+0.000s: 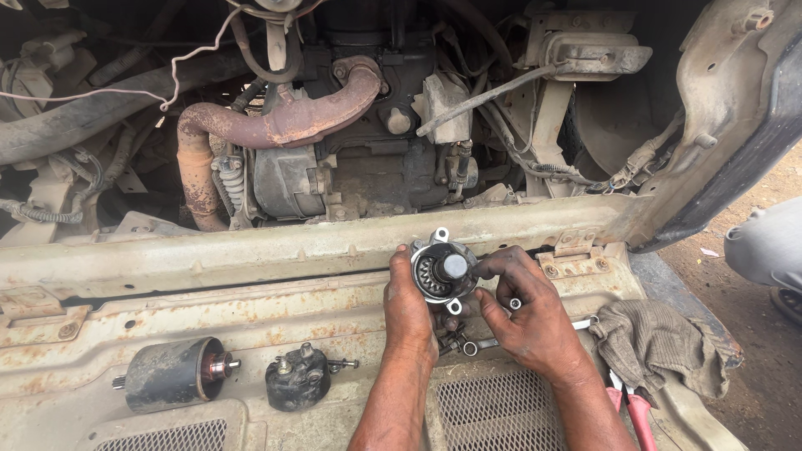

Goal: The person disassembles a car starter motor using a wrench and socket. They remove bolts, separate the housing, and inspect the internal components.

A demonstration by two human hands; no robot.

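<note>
Both my hands hold a round metal starter-motor nose housing (443, 269) with a pinion gear and shaft end showing, upright over the rusty front panel (251, 309) of a vehicle. My left hand (407, 305) grips its left side and underside. My right hand (526, 311) touches its right side with thumb and fingers. Under my hands lie a few spanners (476, 342), partly hidden.
A cylindrical motor body (171, 373) and a black end cap with terminals (298, 378) rest on the panel at the left. A dirty rag (656, 342) and red-handled pliers (637, 411) lie at the right. The engine bay (334, 142) with a rusty pipe (276, 125) is behind.
</note>
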